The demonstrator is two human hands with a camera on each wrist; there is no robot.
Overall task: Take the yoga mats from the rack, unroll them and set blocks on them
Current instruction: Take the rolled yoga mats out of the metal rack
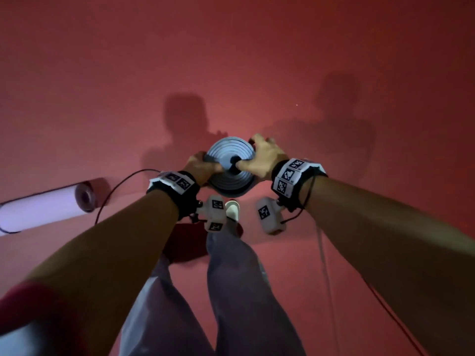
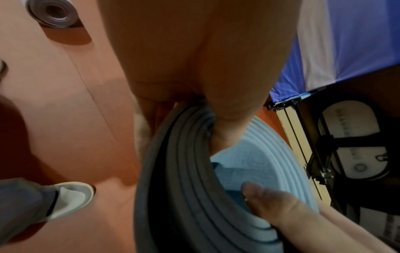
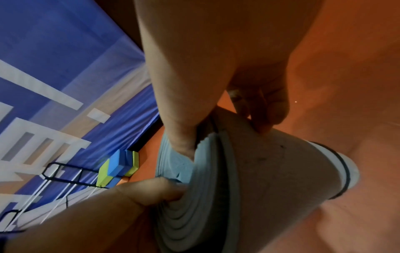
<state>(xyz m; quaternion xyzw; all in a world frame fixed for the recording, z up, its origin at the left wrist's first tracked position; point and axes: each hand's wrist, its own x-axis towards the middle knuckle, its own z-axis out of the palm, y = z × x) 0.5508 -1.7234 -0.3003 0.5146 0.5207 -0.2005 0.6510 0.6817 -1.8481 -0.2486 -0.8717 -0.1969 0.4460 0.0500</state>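
You grip rolled blue mat [image 1: 229, 167] at frame centre, left hand [image 1: 203, 164] and right hand [image 1: 259, 155] both clasping its end, thumbs in core. Carrying step; next, lower onto red floor [image 1: 334, 60], unroll.

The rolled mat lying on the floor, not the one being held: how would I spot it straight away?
Start at the red floor and look to the far left of the head view. There a pale lilac rolled mat lies on its side, with a thin dark band round it. Unlike the blue-grey mat gripped end-on by both hands, nothing touches it.
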